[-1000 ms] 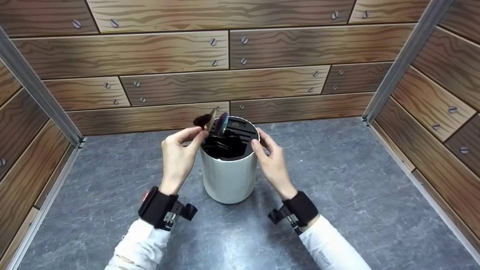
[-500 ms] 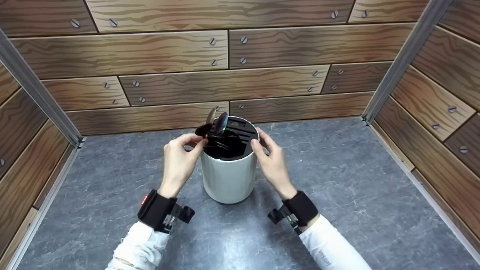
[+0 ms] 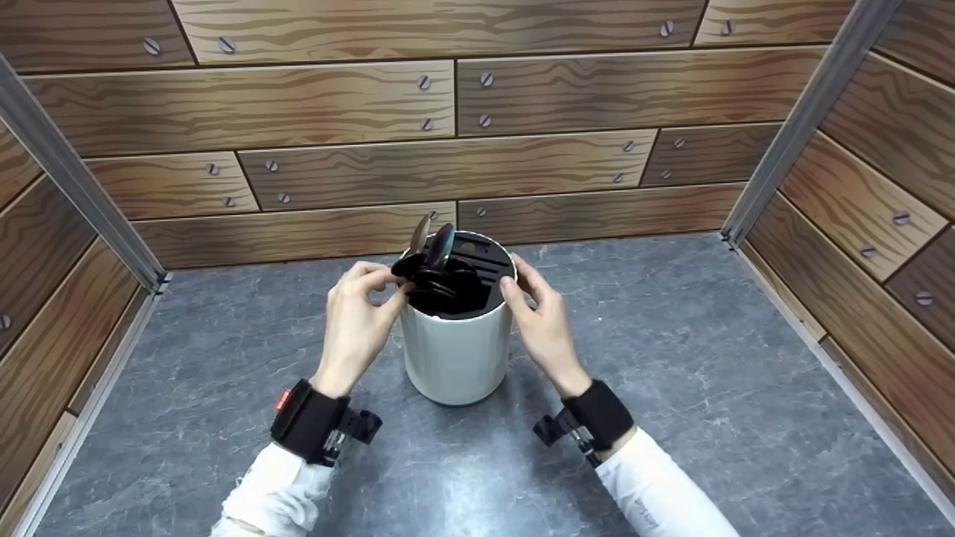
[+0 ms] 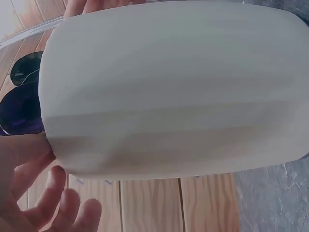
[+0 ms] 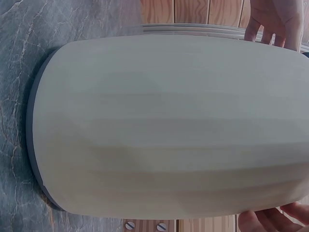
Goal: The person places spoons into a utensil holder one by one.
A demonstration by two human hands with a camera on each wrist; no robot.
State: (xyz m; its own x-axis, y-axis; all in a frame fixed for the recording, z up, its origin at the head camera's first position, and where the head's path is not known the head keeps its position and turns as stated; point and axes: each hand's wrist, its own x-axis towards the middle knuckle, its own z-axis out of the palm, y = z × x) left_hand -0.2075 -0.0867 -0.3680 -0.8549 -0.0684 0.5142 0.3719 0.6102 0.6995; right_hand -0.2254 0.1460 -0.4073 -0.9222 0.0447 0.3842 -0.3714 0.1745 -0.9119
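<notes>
A white cylindrical utensil holder [image 3: 455,362] stands upright on the grey floor, with a black slotted insert [image 3: 494,257] in its top. Dark shiny spoons with rounded heads poke out of its open left part; one spoon [image 3: 442,245] has a bluish sheen. At the left rim my left hand [image 3: 357,306] pinches a dark spoon [image 3: 407,266] just below its head, the handle hidden inside. My right hand [image 3: 543,317] grips the holder's right rim, thumb at the top edge and fingers behind. In the left wrist view, two dark spoon heads [image 4: 21,108] show past the rim.
Plank-patterned walls [image 3: 448,97] enclose the grey marbled surface [image 3: 656,335] at the back and both sides. Metal strips [image 3: 809,119] run along the corners. Black wrist straps [image 3: 310,419] carry small cameras.
My left hand has lowered the dark spoon, so its head now sits nearer the rim. My right hand and the holder have stayed in place.
</notes>
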